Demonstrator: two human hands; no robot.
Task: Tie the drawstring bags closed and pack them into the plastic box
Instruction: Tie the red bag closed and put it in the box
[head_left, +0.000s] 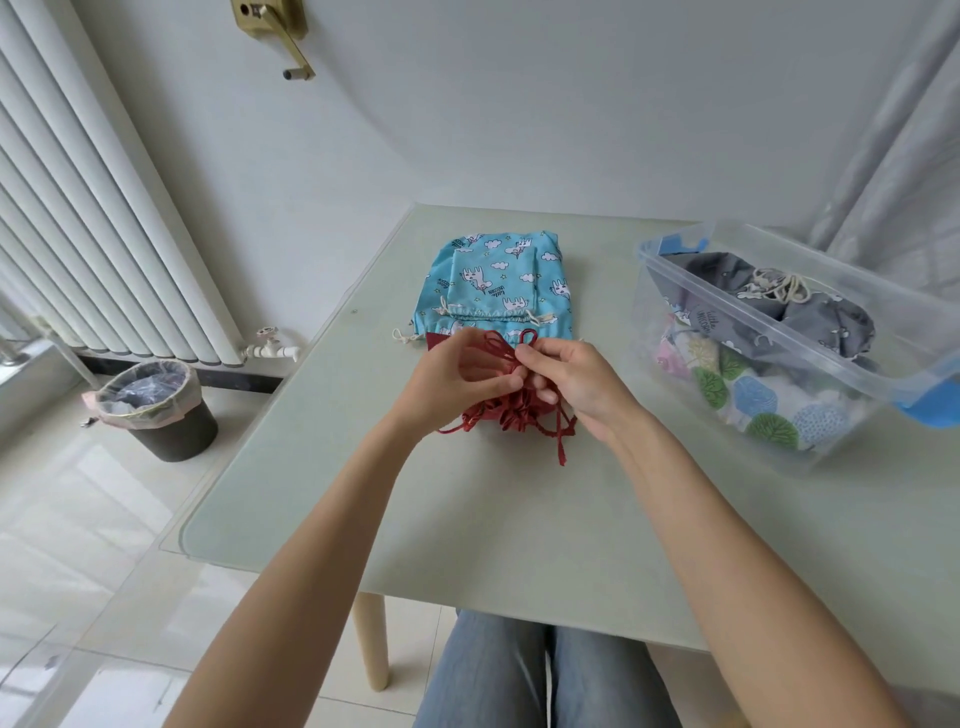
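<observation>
Red bag (511, 410) gathered mouth toward person, both hands (457, 376) (576, 382) pinching cord (501, 345)

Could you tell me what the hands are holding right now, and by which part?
Both hands, left hand and right hand, pinch the red drawstring of the red bag, at the loops just above its gathered mouth.

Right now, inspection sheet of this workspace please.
Surface: pale green glass-topped table.
Job's things: red drawstring bag being tied; two blue unicorn-print bags stacked behind it; clear plastic box on the right, holding grey and tree-print bags.
Clutter: nothing seen.
Hands: left hand and right hand both pinch the red cord.
Cables: nothing seen.
Surroundings: white radiator, lined waste bin, brass wall crank.
</observation>
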